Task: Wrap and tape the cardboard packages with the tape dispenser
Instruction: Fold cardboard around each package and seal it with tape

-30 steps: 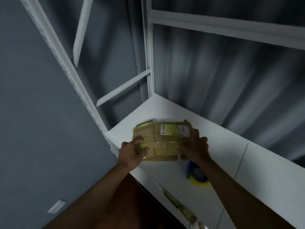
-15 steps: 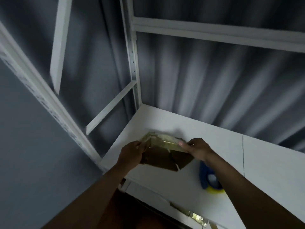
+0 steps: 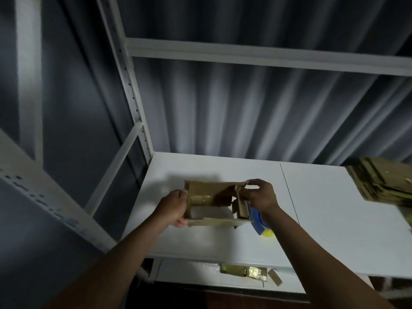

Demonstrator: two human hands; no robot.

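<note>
- the cardboard box point(image 3: 211, 202) is held up just above the white shelf point(image 3: 334, 208), tipped so its open side faces the person and the white of the shelf shows through it.
- the left hand point(image 3: 175, 206) grips the box's left wall, thumb on the outside near the top edge; the other fingers curl under the bottom corner.
- the right hand point(image 3: 258, 195) pinches the upper right flap between thumb and fingertips — the side flap below it hangs loose and bent.
- a strip of shiny tape already runs across the inside back wall, so i'd judge this one is partly done and being squared up before the next strip.
- the tape dispenser point(image 3: 260, 224), blue and yellow, lies on the shelf just behind the right wrist, partly hidden by the box.
- to do this step well: fold the loose right flap flat first, keep the left grip firm so the walls don't skew, then set the box down before reaching for the tape — a crooked flap would likely wrinkle under it.
- a stack of flattened cardboard point(image 3: 383, 181) sits at the far right of the shelf, well apart.
- a taped packet point(image 3: 243, 270) lies on the lower shelf.
</note>
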